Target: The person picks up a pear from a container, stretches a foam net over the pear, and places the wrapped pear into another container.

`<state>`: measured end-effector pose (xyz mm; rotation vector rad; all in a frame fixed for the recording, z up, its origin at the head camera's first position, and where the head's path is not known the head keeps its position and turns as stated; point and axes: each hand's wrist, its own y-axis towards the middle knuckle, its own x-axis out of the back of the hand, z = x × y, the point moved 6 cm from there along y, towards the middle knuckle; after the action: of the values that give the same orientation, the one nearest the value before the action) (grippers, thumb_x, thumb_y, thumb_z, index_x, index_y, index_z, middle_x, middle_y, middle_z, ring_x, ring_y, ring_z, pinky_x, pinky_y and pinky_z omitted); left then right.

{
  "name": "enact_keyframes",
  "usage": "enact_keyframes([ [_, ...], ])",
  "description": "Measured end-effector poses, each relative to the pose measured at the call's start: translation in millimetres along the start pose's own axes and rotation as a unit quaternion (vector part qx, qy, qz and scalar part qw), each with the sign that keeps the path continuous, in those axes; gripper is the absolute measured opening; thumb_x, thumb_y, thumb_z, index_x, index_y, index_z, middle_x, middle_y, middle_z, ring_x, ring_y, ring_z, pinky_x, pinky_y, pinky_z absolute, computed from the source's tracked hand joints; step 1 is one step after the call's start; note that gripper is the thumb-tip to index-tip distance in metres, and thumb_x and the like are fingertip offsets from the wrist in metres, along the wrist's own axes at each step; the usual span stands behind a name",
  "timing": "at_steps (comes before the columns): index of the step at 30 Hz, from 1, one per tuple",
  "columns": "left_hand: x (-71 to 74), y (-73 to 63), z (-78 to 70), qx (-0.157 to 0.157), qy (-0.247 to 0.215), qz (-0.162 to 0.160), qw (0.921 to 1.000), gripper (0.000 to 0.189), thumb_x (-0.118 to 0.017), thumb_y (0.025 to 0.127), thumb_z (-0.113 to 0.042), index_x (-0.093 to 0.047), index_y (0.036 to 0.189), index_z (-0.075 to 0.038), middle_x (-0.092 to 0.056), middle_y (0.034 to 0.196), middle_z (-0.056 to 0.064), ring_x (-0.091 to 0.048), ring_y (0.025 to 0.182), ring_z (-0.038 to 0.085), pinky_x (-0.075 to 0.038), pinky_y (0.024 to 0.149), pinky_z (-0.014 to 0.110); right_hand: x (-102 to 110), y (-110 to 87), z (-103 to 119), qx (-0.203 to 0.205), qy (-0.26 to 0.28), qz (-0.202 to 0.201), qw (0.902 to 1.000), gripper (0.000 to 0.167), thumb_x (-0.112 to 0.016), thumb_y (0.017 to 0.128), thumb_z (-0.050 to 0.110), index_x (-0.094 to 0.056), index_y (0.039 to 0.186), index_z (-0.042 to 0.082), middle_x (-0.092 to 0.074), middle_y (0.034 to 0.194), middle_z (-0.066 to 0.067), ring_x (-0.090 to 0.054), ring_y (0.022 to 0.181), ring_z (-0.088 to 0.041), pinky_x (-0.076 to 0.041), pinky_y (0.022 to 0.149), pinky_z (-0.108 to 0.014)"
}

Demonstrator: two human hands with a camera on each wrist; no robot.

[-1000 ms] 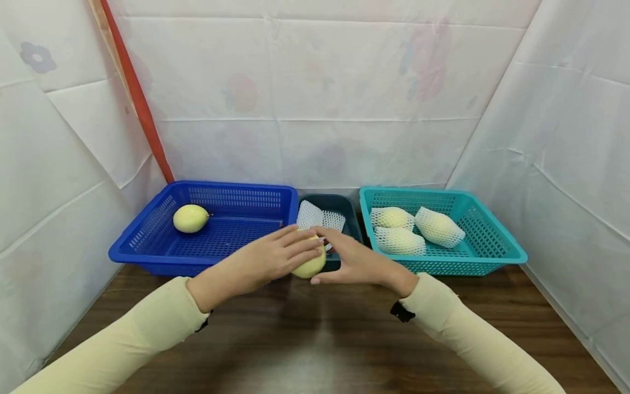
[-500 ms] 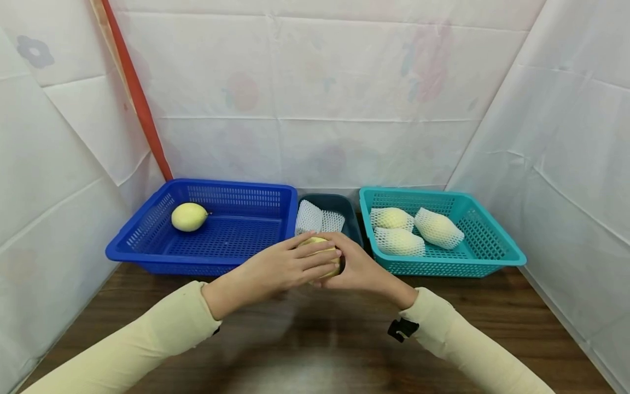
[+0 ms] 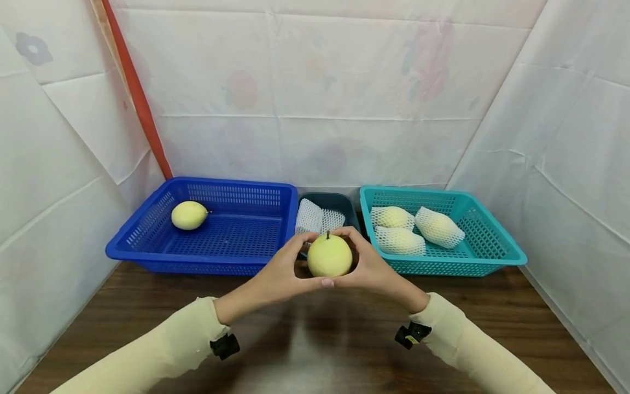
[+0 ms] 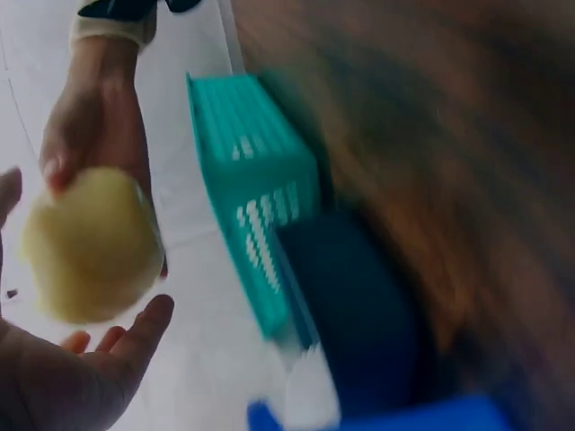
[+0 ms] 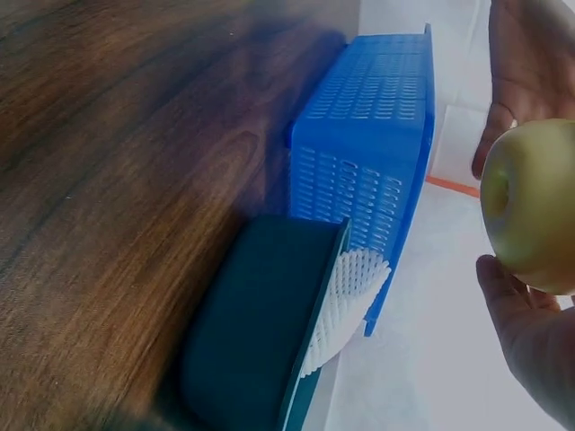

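Observation:
Between my two hands is a bare, pale yellow-green pear (image 3: 330, 256), its dark stem pointing up, above the front of the small dark bin (image 3: 339, 202). My left hand (image 3: 283, 273) curls round its left side, with a gap between palm and fruit. My right hand (image 3: 369, 268) grips its right side, fingers at the top and thumb below. The thumbs meet under the pear. In the left wrist view the pear (image 4: 94, 247) is blurred, the left fingers close to its edge. In the right wrist view the pear's base hollow (image 5: 499, 193) shows.
A blue basket (image 3: 221, 261) at left holds one bare yellow fruit (image 3: 189, 215). White foam nets (image 3: 309, 216) lie in the dark bin. At right, a teal basket (image 3: 443, 266) holds three netted fruits (image 3: 439, 227). White cloth walls (image 3: 315, 109) surround the wooden table (image 3: 315, 350).
The left hand has turned from covering the pear's front to its left side. The right hand has closed in round the pear. The pear has moved slightly right and now stands stem up.

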<state>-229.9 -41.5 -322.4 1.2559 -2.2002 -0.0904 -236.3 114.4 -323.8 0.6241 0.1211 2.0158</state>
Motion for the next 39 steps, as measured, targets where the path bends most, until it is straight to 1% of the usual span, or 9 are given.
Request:
enact_keyframes([
  [1, -2.8, 0.6, 2.1, 0.017, -0.017, -0.002, 0.9997, 0.078, -0.078, 0.080, -0.031, -0.035, 0.142, -0.010, -0.042, 0.135, 0.007, -0.054, 0.110, 0.022, -0.051, 0.084, 0.034, 0, -0.8, 0, 0.002, -0.001, 0.001, 1.0000, 0.075, -0.084, 0.072, 0.012, -0.038, 0.131, 0.009, -0.043, 0.130, -0.011, -0.051, 0.109, -0.028, -0.052, 0.082, -0.039],
  [3, -6.2, 1.8, 3.9, 0.031, -0.031, -0.008, 0.9990, 0.076, -0.078, 0.081, -0.029, -0.038, 0.142, -0.010, -0.045, 0.135, 0.007, -0.057, 0.106, 0.022, -0.052, 0.081, 0.032, 0, -2.5, -1, 0.005, -0.013, 0.003, 0.9999, 0.076, -0.085, 0.072, 0.015, -0.037, 0.131, 0.009, -0.043, 0.129, -0.011, -0.052, 0.108, -0.028, -0.052, 0.081, -0.038],
  [6, -7.1, 3.3, 3.4, 0.019, -0.020, -0.019, 0.9994, 0.072, -0.079, 0.080, -0.025, -0.044, 0.139, -0.006, -0.049, 0.132, 0.010, -0.058, 0.104, 0.023, -0.052, 0.078, 0.028, 2, -5.4, -3, 0.001, -0.015, 0.012, 0.9998, 0.078, -0.085, 0.072, 0.015, -0.037, 0.132, 0.006, -0.043, 0.129, -0.012, -0.052, 0.109, -0.028, -0.052, 0.082, -0.037],
  [10, -6.9, 4.1, 2.5, -0.004, -0.027, -0.012, 0.9996, 0.070, -0.081, 0.078, -0.021, -0.047, 0.136, -0.001, -0.051, 0.129, 0.014, -0.058, 0.105, 0.027, -0.053, 0.078, 0.029, 6, -9.4, -6, -0.020, -0.009, 0.030, 0.9993, 0.074, -0.083, 0.074, 0.009, -0.039, 0.134, 0.006, -0.046, 0.129, -0.010, -0.055, 0.110, -0.026, -0.051, 0.084, -0.036],
  [13, -7.0, 4.2, 2.7, -0.007, -0.022, -0.003, 0.9997, 0.070, -0.081, 0.077, -0.019, -0.048, 0.135, 0.000, -0.052, 0.129, 0.015, -0.059, 0.105, 0.027, -0.053, 0.078, 0.029, 9, -11.6, -7, -0.028, -0.005, 0.037, 0.9989, 0.071, -0.082, 0.074, 0.004, -0.042, 0.132, 0.008, -0.047, 0.126, -0.011, -0.058, 0.107, -0.028, -0.052, 0.084, -0.039],
  [16, -8.8, 4.2, 5.5, -0.006, -0.009, 0.005, 0.9999, 0.071, -0.083, 0.076, -0.018, -0.049, 0.135, 0.002, -0.054, 0.129, 0.015, -0.059, 0.104, 0.027, -0.053, 0.077, 0.030, 9, -13.2, -11, -0.029, -0.016, 0.031, 0.9990, 0.068, -0.083, 0.072, 0.004, -0.046, 0.129, 0.008, -0.048, 0.123, -0.010, -0.059, 0.104, -0.028, -0.052, 0.083, -0.039],
  [21, -16.4, 2.1, 17.8, 0.006, -0.010, 0.021, 0.9997, 0.071, -0.083, 0.075, -0.016, -0.049, 0.134, 0.003, -0.054, 0.129, 0.016, -0.059, 0.102, 0.027, -0.053, 0.078, 0.030, 6, -17.7, -23, -0.035, -0.055, 0.019, 0.9977, 0.068, -0.087, 0.069, 0.010, -0.049, 0.125, 0.010, -0.051, 0.121, -0.005, -0.053, 0.111, -0.021, -0.049, 0.088, -0.032],
  [28, -31.3, -2.7, 40.2, 0.040, 0.002, 0.042, 0.9983, 0.070, -0.080, 0.077, -0.011, -0.045, 0.135, 0.005, -0.053, 0.128, 0.017, -0.059, 0.101, 0.025, -0.053, 0.077, 0.028, -5, -22.9, -46, -0.041, -0.054, 0.033, 0.9972, 0.067, -0.086, 0.069, 0.012, -0.048, 0.123, 0.009, -0.050, 0.121, -0.005, -0.053, 0.110, -0.021, -0.048, 0.089, -0.031],
  [39, -44.9, -2.0, 67.2, 0.053, 0.037, 0.055, 0.9964, 0.066, -0.078, 0.078, -0.007, -0.045, 0.133, 0.009, -0.053, 0.129, 0.020, -0.058, 0.106, 0.026, -0.050, 0.084, 0.039, -13, -26.4, -78, -0.063, -0.076, 0.023, 0.9949, 0.064, -0.087, 0.068, 0.008, -0.047, 0.119, 0.006, -0.051, 0.122, -0.010, -0.054, 0.111, -0.024, -0.048, 0.089, -0.032],
])
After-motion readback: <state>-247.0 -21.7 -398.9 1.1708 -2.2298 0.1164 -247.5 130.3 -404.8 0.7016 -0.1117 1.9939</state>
